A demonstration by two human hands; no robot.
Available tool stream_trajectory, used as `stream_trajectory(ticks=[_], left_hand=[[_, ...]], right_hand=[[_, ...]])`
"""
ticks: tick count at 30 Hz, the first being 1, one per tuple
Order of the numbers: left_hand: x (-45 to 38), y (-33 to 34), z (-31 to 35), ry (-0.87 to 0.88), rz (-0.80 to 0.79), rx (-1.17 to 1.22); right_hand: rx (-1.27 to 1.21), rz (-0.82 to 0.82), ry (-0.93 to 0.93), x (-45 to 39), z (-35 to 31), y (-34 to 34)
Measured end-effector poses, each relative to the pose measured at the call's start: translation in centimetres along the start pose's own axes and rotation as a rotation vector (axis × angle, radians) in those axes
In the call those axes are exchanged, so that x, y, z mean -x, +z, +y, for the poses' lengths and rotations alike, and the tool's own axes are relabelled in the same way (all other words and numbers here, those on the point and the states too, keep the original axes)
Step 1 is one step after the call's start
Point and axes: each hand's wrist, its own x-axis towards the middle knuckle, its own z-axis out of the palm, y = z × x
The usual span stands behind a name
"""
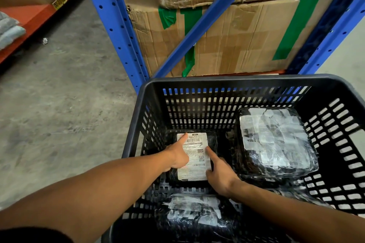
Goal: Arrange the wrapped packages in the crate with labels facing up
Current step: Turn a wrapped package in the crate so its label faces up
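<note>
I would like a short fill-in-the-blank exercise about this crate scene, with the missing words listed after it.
1. The crate that holds the wrapped packages is ____ in colour.
2. Both the left hand and the right hand rest an index finger on the white ____ of the small package.
3. The biggest package lies on the ____ side of the crate.
4. The cardboard boxes behind the crate carry strips of ____ tape.

Missing words: black; label; right; green

Left hand [178,156], right hand [219,173] press index fingertips on labelled package [194,156] in crate [227,83]; neighbouring labels seemingly smeared.
</note>
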Motion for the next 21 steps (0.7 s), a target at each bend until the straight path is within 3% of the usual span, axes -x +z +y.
stream_trajectory(ticks=[6,8,11,14,17,19,21], left_hand=[[-0.6,-0.6,1.1,-0.026,0.022,-0.015],[-0.5,-1.3,2.4,0.018,0.172,0.017],[0.7,-2.7,5.0,0.167,0.389,0.27],[3.3,-3.2,8.9,0.267,0.247,0.635],[5.1,-2.3,12.6,0.348,0.043,0.67],[5.9,-1.0,14.3,0.421,-0.053,0.58],[6.3,0.5,15.3,0.47,-0.118,0.469]], right_hand=[[0.282,-0.169,0.03,1.6,-3.6,-2.8],[0.439,-0.147,-0.049,2.2,-5.4,-5.2],[0.241,-0.13,-0.099,3.9,-7.5,-10.2],[-0.022,0.13,-0.19,5.5,-7.7,-15.3],[0.102,0.521,-0.175,4.9,-4.1,-18.8],[0.153,0.601,-0.032,4.2,-0.8,-19.5],[-0.011,0.518,0.102,3.9,1.7,-19.1]])
